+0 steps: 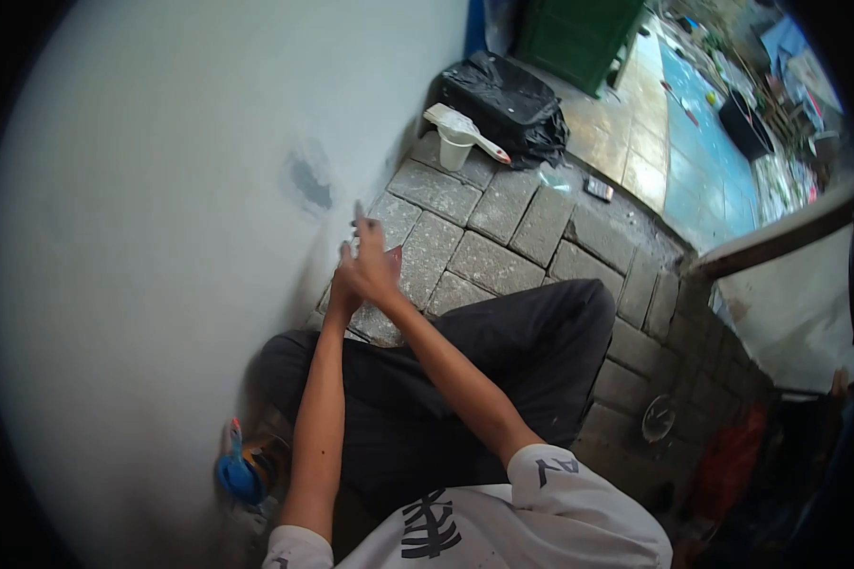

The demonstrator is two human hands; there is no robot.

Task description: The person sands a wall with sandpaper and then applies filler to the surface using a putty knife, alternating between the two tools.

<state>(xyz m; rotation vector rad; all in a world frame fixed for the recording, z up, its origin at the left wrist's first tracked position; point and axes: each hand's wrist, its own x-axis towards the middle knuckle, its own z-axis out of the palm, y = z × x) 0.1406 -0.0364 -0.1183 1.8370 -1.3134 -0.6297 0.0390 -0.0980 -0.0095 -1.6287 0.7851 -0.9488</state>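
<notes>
My two hands are close together in front of the white wall (209, 190), above the paving blocks. My right hand (376, 270) overlaps my left, its fingers pointing forward towards the wall. A small dark-red flat piece (395, 256) shows at the outer edge of my right hand, its kind unclear. Lower and nearer the wall is my left hand (345, 284), its fingers partly hidden behind the right and slightly blurred. A rough grey patch (309, 182) marks the wall just beyond my fingertips.
A wide brush (470, 133) lies across a white cup (454, 154) beside a black plastic bag (508, 100). A phone-like object (598, 189) rests on the paving (498, 258). A blue container (242, 476) stands at the wall by my knee. A green cabinet (579, 38) is further back.
</notes>
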